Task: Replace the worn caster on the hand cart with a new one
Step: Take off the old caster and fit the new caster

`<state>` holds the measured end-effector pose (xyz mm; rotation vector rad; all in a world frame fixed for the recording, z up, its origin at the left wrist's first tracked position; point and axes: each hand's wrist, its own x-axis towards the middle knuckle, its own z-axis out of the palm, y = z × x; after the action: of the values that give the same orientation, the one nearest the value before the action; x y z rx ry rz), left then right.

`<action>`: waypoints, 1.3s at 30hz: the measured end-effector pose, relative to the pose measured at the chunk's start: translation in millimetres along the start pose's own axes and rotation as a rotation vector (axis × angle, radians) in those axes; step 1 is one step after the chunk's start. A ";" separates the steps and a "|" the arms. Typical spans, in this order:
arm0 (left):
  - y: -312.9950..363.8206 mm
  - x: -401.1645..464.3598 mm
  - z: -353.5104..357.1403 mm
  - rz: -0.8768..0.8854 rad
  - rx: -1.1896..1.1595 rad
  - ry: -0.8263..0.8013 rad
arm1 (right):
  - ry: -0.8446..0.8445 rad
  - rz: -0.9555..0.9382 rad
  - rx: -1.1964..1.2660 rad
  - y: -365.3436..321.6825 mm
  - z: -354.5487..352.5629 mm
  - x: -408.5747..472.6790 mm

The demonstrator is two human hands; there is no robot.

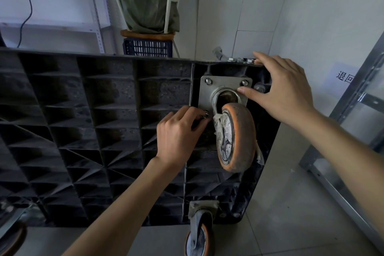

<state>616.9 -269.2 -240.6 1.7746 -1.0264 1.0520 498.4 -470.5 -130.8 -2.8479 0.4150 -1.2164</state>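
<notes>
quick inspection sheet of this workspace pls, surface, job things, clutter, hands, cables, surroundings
surface: black ribbed plastic cart underside, tipped up on a grey tiled floor.
job's things: worn orange-tyred caster on a steel mounting plate; two top bolts in.
clutter: loose silver nuts on the cart's top edge.
hands: left hand pinches the lower-left bolt; right hand rests on the cart's corner, thumb on the plate.
cables: black cable on the wall.
surroundings: blue plastic crate, grey metal shelving.

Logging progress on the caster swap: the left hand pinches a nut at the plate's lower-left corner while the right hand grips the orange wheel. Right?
Not quite. The head view shows the right hand resting on the cart edge, thumb on the mounting plate, not gripping the orange wheel. The left hand does pinch the nut.
</notes>
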 end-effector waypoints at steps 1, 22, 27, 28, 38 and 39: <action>-0.4 0.5 -1.0 0.004 -0.009 -0.012 | 0.001 0.001 -0.001 -0.2 0.0 0.0; 1.7 -3.1 -2.6 0.053 0.071 -0.030 | 0.014 -0.007 0.007 -0.3 -0.2 -0.3; 3.9 0.8 -1.8 -0.020 0.038 -0.038 | 0.012 -0.001 0.010 -0.4 0.0 -0.7; 4.0 1.2 -2.4 -0.028 0.031 -0.040 | 0.013 -0.001 0.010 -0.5 -0.2 -0.6; 0.5 -0.2 -4.3 -0.015 0.014 -0.061 | 0.018 -0.005 0.009 -0.1 0.3 -0.3; 1.7 0.8 -4.5 -0.028 0.001 -0.056 | 0.019 -0.005 0.010 -0.2 0.2 -0.2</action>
<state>614.5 -265.8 -238.0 1.8230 -1.0324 0.9912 498.5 -470.3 -131.0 -2.8333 0.4014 -1.2436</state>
